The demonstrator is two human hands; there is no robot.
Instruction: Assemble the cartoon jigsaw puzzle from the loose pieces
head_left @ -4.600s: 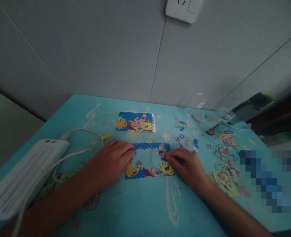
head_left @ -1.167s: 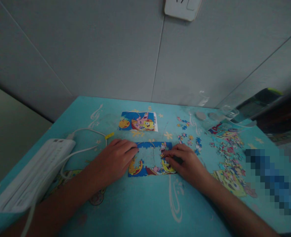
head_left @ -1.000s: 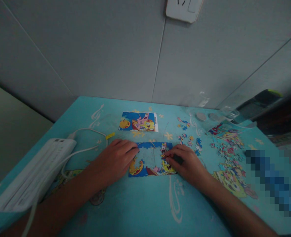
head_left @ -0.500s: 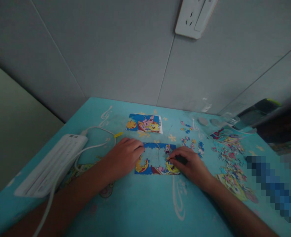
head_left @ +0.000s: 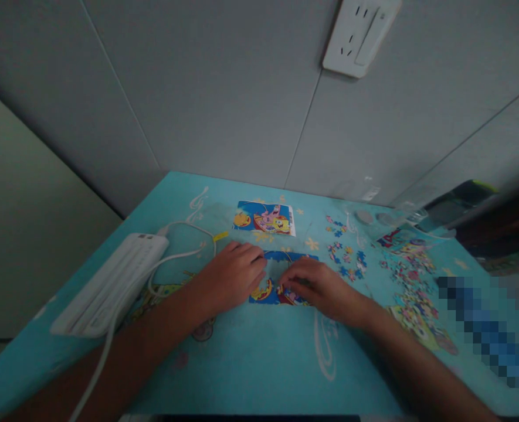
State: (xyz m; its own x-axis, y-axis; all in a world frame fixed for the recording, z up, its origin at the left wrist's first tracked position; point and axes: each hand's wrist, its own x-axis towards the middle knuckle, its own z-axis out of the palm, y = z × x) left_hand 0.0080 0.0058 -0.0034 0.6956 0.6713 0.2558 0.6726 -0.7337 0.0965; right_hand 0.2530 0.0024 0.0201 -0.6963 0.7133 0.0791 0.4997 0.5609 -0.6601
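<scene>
A partly assembled jigsaw puzzle (head_left: 270, 298) with a blue border and a gap in its middle lies on the table. My left hand (head_left: 237, 275) rests at its left side, fingers curled together over the edge; what they hold, if anything, is hidden. My right hand (head_left: 314, 284) is over the right part, thumb and fingertips pinched above the lower middle, on something too small to name. Behind the puzzle lies a picture card (head_left: 264, 218) with a similar cartoon scene.
A white power strip (head_left: 112, 284) with a white cable (head_left: 109, 340) lies at left. Loose puzzle pieces (head_left: 347, 255) and a bigger pile (head_left: 413, 281) spread at right. A clear container (head_left: 411, 217) stands behind them. A wall socket (head_left: 360, 38) is above.
My right hand has moved left across the puzzle, from its right edge to the lower middle. My left hand stays at the left side. The whole view has shifted slightly.
</scene>
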